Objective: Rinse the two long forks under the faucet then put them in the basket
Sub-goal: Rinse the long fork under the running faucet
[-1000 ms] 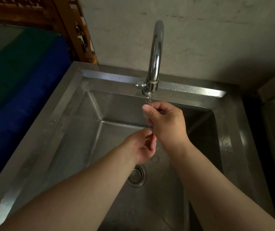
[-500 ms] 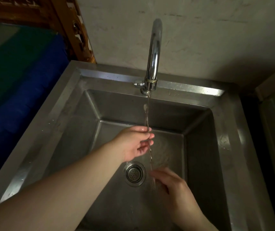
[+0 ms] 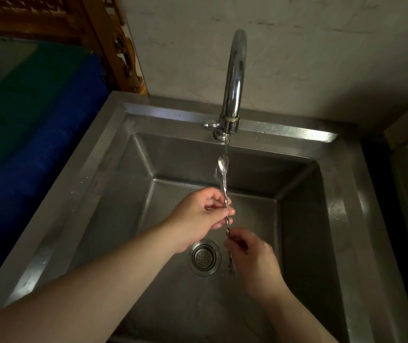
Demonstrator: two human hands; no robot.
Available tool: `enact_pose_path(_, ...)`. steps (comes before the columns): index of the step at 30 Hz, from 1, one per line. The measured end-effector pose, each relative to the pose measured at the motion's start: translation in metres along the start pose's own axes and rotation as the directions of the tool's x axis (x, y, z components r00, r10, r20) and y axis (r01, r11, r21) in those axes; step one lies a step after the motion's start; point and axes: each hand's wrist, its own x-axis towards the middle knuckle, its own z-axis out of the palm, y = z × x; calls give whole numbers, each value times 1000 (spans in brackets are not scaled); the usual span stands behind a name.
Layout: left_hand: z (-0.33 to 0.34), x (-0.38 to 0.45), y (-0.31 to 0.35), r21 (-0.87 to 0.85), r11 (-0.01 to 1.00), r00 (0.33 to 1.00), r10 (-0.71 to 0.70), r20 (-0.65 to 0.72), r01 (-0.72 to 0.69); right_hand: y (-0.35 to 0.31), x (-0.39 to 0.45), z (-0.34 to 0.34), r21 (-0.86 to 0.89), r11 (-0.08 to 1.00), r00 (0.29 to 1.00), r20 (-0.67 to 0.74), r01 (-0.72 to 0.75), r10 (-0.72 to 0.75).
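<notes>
Left hand pinches the long forks mid-shaft, right hand grips near tines, under faucet. I judge them light, stiff, wet-slippery; hold the twisted shaft.

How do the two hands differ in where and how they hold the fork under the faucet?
The left hand pinches the fork mid-shaft; the right hand grips lower, near the tined end by the drain. The left hand sits higher and nearer the faucet; the right hand is lower and nearer the camera. Left fingers look loosely curled, right ones closed tighter. Both grip the same fork over the sink.
</notes>
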Motion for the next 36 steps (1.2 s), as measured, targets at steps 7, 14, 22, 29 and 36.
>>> enact_pose_path(7,2,1,-1,67,997,1000,27,10,-28,2,-4,2,41,999,999,-41,17,-15)
enact_pose_path(14,-22,-4,-7,541,840,967,107,-231,37,9,3,14,60,992,994,15,-110,109)
enact_pose_path(22,-120,-40,-31,899,200,893,159,-422,389,84,20,67,-48,883,881,62,-467,469)
enact_pose_path(29,-141,-51,-44,890,199,890,126,-439,411,143,29,98,-250,777,788,75,-578,611)
enact_pose_path(36,-142,-54,-40,893,219,899,112,-424,393,177,36,114,-280,736,745,93,-617,660)
